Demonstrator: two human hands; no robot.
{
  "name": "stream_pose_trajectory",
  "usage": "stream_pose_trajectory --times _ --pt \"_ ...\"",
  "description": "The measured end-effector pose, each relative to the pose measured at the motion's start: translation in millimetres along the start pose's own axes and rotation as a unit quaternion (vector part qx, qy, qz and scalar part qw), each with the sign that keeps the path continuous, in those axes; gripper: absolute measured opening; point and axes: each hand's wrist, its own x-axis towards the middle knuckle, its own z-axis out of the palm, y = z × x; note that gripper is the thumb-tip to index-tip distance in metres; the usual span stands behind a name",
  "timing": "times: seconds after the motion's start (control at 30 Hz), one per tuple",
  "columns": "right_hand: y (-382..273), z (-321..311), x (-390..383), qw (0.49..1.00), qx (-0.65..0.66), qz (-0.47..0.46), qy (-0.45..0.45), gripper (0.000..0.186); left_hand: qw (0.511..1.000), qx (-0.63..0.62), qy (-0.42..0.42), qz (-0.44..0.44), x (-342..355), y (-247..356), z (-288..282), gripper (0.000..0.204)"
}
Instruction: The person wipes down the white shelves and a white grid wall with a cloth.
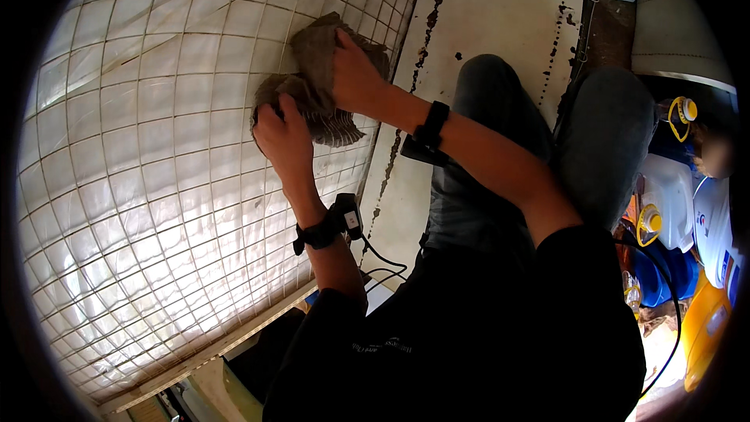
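A crumpled grey-brown cloth (314, 51) with a frayed, fringed lower edge lies up against the wire mesh (181, 105) on my left. My left hand (284, 137) pinches the near end of the cloth between thumb and fingers. Farther up, my right hand (358, 74) grips its upper part, the thumb side showing and the other fingers partly hidden in the folds. Between the two hands the fabric is bunched. I cannot tell whether it is fastened to the mesh. Black straps with small devices circle both wrists.
Whitish translucent sheeting backs the mesh. A cream panel (492, 8) with chipped, rusty seams lies under my bent legs (500, 133). To the right stand yellow-capped bottles (650, 223), a white jug (670, 195), and an orange container (705, 328). A black cable (673, 297) curves there.
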Motion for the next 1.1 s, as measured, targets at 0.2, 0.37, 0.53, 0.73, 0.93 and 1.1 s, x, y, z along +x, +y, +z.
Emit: stream_pose_trajectory --times 0.2,0.37,0.53,0.73,0.93,1.1 --pt "-7 -12 -3 0.998 -0.039 0.052 -0.012 0.043 0.998 0.052 0.015 -0.025 -1 -8 8 0.034" --pt "4 -5 -2 0.998 0.055 0.025 0.035 0.039 0.999 0.028 0.008 -0.023 -4 4 16 0.03" --pt "-2 -2 6 0.983 0.099 -0.023 0.153 0.031 0.999 0.039 0.029 -0.012 -7 6 17 0.03" --pt "-3 2 13 0.992 0.034 0.002 0.121 0.02 0.999 0.005 0.053 0.0 -5 -4 20 0.028" --pt "-3 0 13 0.993 0.038 0.068 0.092 0.018 0.983 -0.146 0.107 0.011 -7 -8 36 0.025" --pt "-8 -8 12 0.996 0.016 0.081 -0.029 0.019 0.975 -0.187 0.118 -0.016 -15 1 34 0.025"
